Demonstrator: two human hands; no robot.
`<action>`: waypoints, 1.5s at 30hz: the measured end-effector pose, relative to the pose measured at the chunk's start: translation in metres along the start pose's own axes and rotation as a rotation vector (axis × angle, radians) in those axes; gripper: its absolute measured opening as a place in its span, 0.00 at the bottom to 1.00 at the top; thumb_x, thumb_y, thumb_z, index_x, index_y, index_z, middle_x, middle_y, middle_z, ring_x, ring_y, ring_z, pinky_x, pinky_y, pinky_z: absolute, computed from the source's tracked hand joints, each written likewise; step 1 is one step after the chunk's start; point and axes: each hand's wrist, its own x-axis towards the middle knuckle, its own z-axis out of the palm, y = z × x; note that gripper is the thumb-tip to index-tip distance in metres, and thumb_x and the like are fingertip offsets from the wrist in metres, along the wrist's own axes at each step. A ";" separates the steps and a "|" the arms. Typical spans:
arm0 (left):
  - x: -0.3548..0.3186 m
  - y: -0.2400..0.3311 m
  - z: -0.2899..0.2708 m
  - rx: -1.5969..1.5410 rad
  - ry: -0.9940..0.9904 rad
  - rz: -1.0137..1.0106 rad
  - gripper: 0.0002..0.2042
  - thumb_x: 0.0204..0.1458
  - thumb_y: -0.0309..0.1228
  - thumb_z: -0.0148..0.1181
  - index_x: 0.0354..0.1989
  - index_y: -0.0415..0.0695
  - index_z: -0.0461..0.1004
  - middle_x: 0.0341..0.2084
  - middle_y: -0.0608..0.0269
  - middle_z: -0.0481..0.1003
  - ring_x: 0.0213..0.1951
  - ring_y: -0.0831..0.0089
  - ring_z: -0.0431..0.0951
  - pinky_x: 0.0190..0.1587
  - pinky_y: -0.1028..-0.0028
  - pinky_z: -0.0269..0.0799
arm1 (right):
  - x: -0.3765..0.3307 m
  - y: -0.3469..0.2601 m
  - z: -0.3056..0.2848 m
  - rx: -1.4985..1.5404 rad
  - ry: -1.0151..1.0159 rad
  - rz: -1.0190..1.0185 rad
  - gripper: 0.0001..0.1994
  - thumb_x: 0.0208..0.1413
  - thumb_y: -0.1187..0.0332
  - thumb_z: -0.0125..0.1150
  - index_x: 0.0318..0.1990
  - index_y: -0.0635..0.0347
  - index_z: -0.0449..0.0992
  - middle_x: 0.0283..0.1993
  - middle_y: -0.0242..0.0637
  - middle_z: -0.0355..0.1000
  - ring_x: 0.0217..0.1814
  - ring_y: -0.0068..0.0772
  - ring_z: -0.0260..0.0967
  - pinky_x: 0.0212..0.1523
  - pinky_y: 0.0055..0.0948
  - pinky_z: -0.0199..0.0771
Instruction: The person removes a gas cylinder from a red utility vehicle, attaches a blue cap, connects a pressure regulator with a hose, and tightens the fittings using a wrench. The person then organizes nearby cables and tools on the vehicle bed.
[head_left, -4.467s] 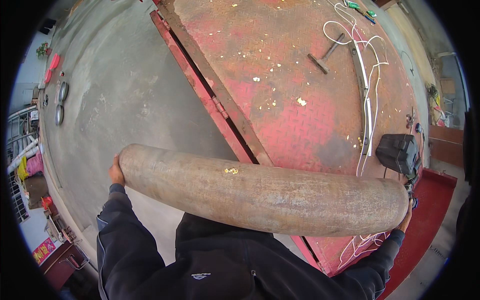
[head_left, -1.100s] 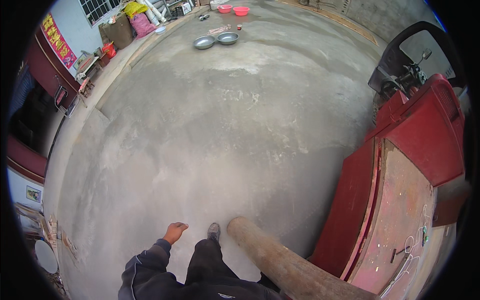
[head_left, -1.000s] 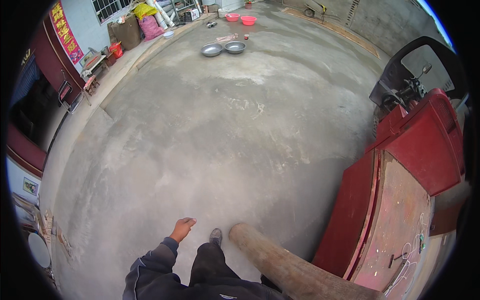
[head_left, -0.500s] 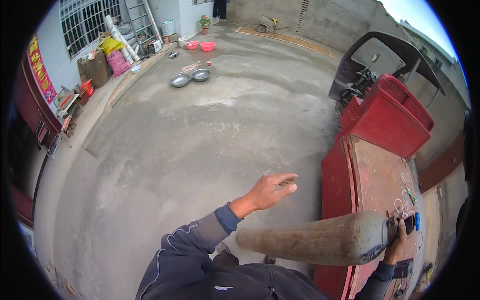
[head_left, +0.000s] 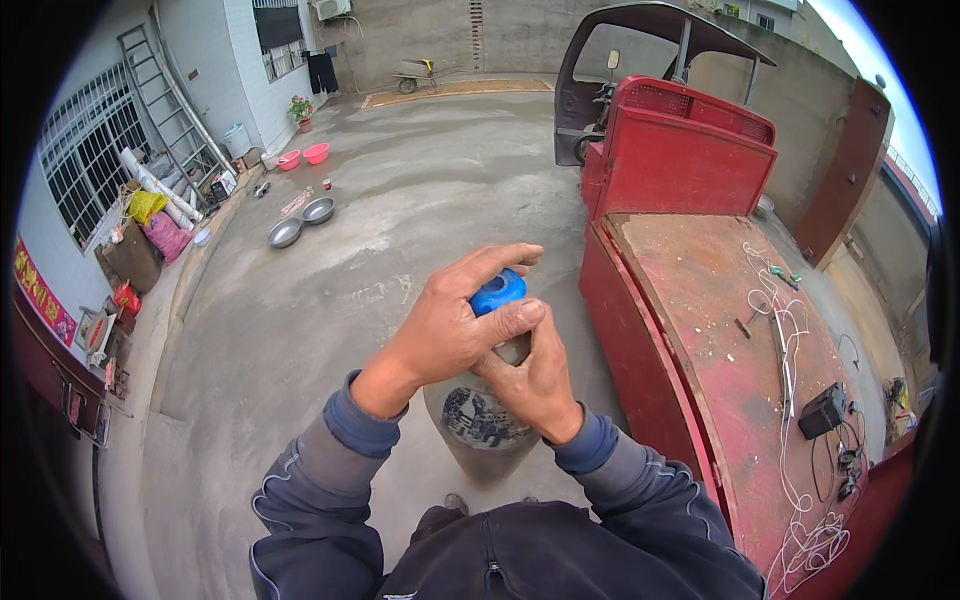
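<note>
A rusty grey metal cylinder point(head_left: 480, 430) stands upright just in front of my body, with a dark patch on its shoulder. A blue round cap point(head_left: 497, 293) sits on its top. My left hand point(head_left: 450, 325) is closed over the blue cap from the left, fingers wrapped across it. My right hand point(head_left: 537, 378) grips the cylinder's neck right below the cap, thumb pressed up against my left hand. The lower part of the cylinder is hidden behind my arms and jacket.
The red flat bed of a three-wheeled cart point(head_left: 700, 330) runs along my right, carrying white wires point(head_left: 790, 340), small tools and a black box point(head_left: 822, 410). Bare concrete yard lies to the left. Metal basins point(head_left: 300, 220), pink bowls point(head_left: 305, 155) and a ladder point(head_left: 165, 95) stand by the far left wall.
The cylinder was carried lying sideways, then held by my right hand alone; now it stands upright. My left hand, free in the air before, has closed on the blue cap.
</note>
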 end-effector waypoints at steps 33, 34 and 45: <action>-0.063 -0.036 -0.039 -0.775 -0.330 0.187 0.26 0.57 0.43 0.78 0.56 0.40 0.76 0.36 0.62 0.79 0.38 0.75 0.79 0.44 0.70 0.78 | -0.187 0.028 0.057 0.580 0.685 0.479 0.31 0.77 0.47 0.48 0.72 0.64 0.69 0.68 0.45 0.76 0.66 0.43 0.77 0.68 0.44 0.77; -0.055 -0.037 -0.035 -0.812 -0.407 0.201 0.26 0.57 0.43 0.78 0.56 0.40 0.77 0.35 0.61 0.79 0.38 0.74 0.79 0.45 0.69 0.78 | -0.197 0.022 0.060 0.547 0.737 0.455 0.34 0.77 0.44 0.48 0.76 0.64 0.66 0.71 0.45 0.74 0.69 0.45 0.75 0.70 0.45 0.76; -0.024 -0.034 -0.002 -1.222 -1.249 0.456 0.26 0.54 0.42 0.77 0.55 0.40 0.78 0.43 0.60 0.82 0.44 0.72 0.82 0.49 0.69 0.79 | -0.245 -0.056 0.212 -0.029 1.522 0.286 0.33 0.80 0.47 0.42 0.76 0.69 0.67 0.72 0.50 0.72 0.72 0.40 0.72 0.72 0.41 0.71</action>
